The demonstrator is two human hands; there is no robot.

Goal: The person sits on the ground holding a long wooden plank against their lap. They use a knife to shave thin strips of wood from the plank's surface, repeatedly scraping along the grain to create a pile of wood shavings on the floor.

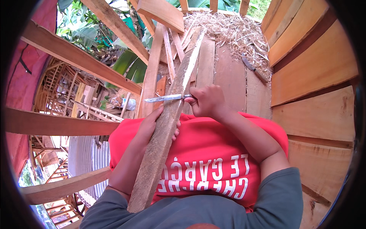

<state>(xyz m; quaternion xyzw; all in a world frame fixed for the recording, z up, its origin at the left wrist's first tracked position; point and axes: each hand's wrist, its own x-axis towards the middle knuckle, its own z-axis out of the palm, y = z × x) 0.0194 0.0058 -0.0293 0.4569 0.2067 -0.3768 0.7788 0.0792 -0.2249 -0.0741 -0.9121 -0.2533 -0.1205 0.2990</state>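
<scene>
A long rough wooden beam (162,133) slants from my lap up to the far end of the planks. Its far part shows a pale, freshly cut edge. My left hand (152,124) wraps round the beam from its left side, with fingertips showing on the right. My right hand (207,100) is closed on the handle of a knife (164,98), most of the handle hidden by my fingers. The knife's shiny blade lies across the beam, just beyond my left hand, its tip pointing left.
Red cloth (213,152) with white lettering covers my lap. Wood shavings (232,34) heap on the plank floor (230,76) at the far end. A curved blade with a wooden handle (260,74) lies beside them. Plank wall (312,110) stands right; open wooden rails (65,124) run along the left.
</scene>
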